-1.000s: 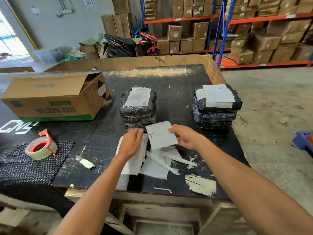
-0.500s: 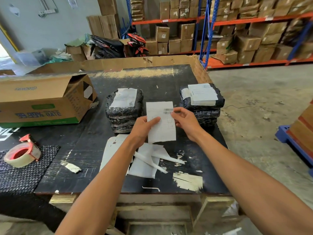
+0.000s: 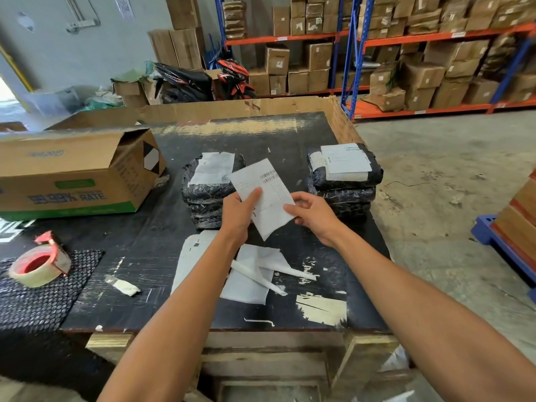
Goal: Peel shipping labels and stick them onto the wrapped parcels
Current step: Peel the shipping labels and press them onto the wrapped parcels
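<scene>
A white shipping label (image 3: 268, 195) with a barcode near its top is held up over the black table (image 3: 139, 242). My left hand (image 3: 239, 211) pinches its left edge with the thumb on its face. My right hand (image 3: 314, 217) pinches its right edge. Behind the label stand two stacks of black wrapped parcels: the left stack (image 3: 207, 192) and the right stack (image 3: 345, 178), each with a white label on its top parcel. More label sheets and curled backing strips (image 3: 255, 274) lie on the table under my wrists.
An open cardboard box (image 3: 75, 172) lies on its side at the left. A tape dispenser (image 3: 39, 264) sits on a black mesh mat (image 3: 40, 297). A crumpled paper scrap (image 3: 123, 285) lies nearby. Concrete floor and a blue pallet (image 3: 499, 239) are at the right.
Both hands lifted the label off the pile of sheets, raised it and tilted it so its top leans left. The camera view shifted slightly.
</scene>
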`<move>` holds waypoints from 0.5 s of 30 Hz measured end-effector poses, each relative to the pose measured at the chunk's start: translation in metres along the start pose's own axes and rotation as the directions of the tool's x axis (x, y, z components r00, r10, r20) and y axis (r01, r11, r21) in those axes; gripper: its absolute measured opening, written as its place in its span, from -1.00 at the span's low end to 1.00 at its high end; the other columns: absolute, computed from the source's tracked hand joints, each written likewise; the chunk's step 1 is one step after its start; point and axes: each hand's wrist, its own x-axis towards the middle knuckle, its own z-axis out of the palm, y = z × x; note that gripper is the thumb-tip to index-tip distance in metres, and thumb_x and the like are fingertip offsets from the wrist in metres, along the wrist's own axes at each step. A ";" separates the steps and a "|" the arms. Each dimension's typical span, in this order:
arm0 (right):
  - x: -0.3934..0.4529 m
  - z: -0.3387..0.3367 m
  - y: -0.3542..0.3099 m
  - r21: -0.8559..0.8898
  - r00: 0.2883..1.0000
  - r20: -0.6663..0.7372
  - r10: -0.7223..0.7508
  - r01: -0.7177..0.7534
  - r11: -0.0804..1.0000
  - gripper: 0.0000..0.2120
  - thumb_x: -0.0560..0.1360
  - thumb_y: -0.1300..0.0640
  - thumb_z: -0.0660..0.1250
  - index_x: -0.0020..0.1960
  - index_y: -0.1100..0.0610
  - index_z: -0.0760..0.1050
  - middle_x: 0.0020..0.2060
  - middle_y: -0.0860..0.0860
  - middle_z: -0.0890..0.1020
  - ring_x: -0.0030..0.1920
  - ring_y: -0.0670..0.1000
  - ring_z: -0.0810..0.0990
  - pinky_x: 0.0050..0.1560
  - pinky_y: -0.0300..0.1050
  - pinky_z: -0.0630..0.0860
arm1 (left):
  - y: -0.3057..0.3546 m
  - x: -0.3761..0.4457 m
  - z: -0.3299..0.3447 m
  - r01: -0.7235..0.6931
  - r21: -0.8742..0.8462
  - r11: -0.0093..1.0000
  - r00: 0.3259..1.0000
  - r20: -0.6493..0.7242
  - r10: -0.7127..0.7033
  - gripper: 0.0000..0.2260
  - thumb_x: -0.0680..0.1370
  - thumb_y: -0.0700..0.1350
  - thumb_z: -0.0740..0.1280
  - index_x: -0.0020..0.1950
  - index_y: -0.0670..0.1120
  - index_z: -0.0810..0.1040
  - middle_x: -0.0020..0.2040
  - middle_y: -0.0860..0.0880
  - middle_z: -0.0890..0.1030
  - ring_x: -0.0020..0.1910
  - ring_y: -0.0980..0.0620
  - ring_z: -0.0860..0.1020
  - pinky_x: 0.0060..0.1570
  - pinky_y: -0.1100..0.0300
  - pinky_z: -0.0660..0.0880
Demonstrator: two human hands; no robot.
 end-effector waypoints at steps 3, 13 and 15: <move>0.002 0.003 -0.001 0.018 0.999 -0.035 -0.016 0.017 1.000 -0.88 0.56 0.23 0.43 0.08 0.07 0.63 -0.15 -0.04 0.73 -0.16 -0.12 0.64 -0.23 -0.30 0.50 | 0.001 -0.006 -0.003 0.082 0.046 0.996 0.992 0.097 -0.086 -0.78 0.53 -0.17 0.46 0.17 -0.17 0.64 0.08 -0.11 0.72 0.04 -0.07 0.70 -0.15 0.09 0.64; -0.005 0.015 -0.007 0.021 0.986 0.150 0.070 -0.074 0.997 -0.87 0.55 0.09 0.47 0.08 0.07 0.64 -0.08 -0.01 0.74 -0.15 -0.08 0.64 -0.09 -0.22 0.52 | 0.011 0.001 0.013 0.043 -0.304 0.952 0.978 -0.181 -0.102 -0.65 0.53 -0.26 0.45 0.30 -0.24 0.53 0.15 -0.14 0.66 0.02 -0.06 0.66 -0.23 0.13 0.64; -0.003 0.019 -0.010 0.031 0.993 0.114 0.032 -0.036 0.999 -0.92 0.55 0.14 0.47 0.04 0.06 0.64 -0.11 -0.01 0.74 -0.17 -0.08 0.65 -0.11 -0.23 0.52 | 0.014 0.003 0.017 0.032 -0.324 0.946 0.976 -0.192 -0.099 -0.63 0.54 -0.26 0.44 0.33 -0.25 0.51 0.17 -0.14 0.65 0.01 -0.05 0.66 -0.24 0.13 0.63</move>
